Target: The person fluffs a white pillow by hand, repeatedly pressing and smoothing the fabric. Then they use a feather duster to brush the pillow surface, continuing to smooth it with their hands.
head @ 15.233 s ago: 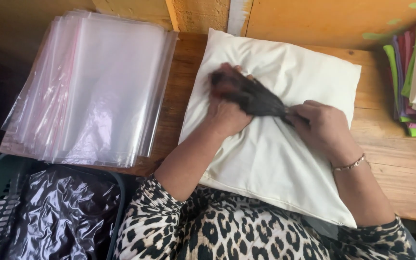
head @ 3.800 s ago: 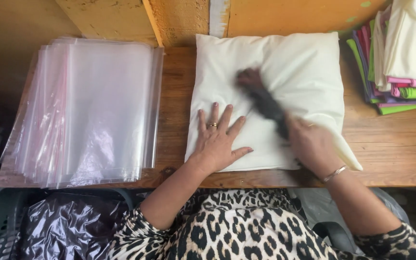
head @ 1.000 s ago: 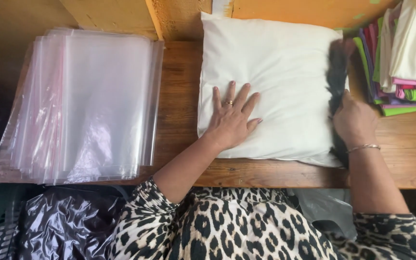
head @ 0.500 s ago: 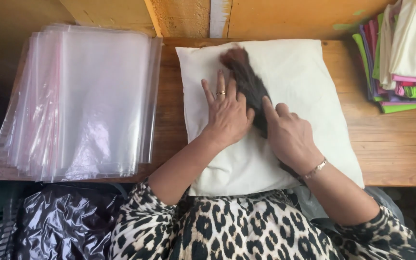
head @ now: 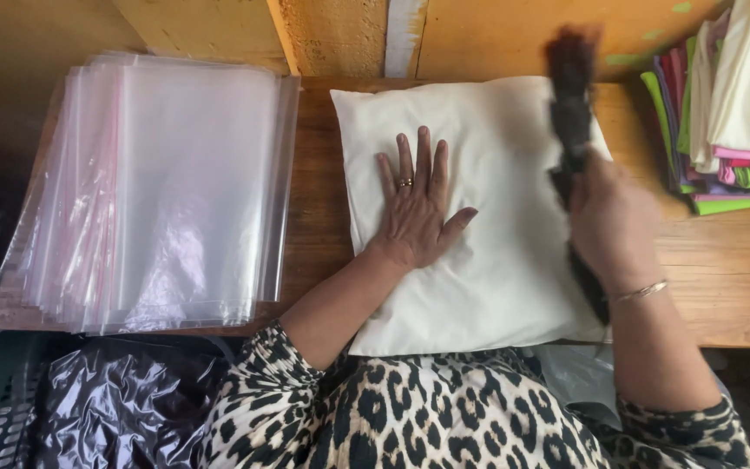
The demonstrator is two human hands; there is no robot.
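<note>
White pillow (head: 496, 260), centre frame on desk (head: 722, 278): left hand (head: 417, 208) flat, fingers spread, pinning it. Right hand (head: 609, 217), fingers closed round dark brush (head: 570, 95), at pillow's right edge.

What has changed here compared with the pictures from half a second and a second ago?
The right hand has swung the dark brush from the middle of the white pillow, where it was half a second ago, back to the pillow's right edge, bristles up. The left hand stays flat on the pillow. The clear bags, the folded cloths and the wooden table have not moved.
</note>
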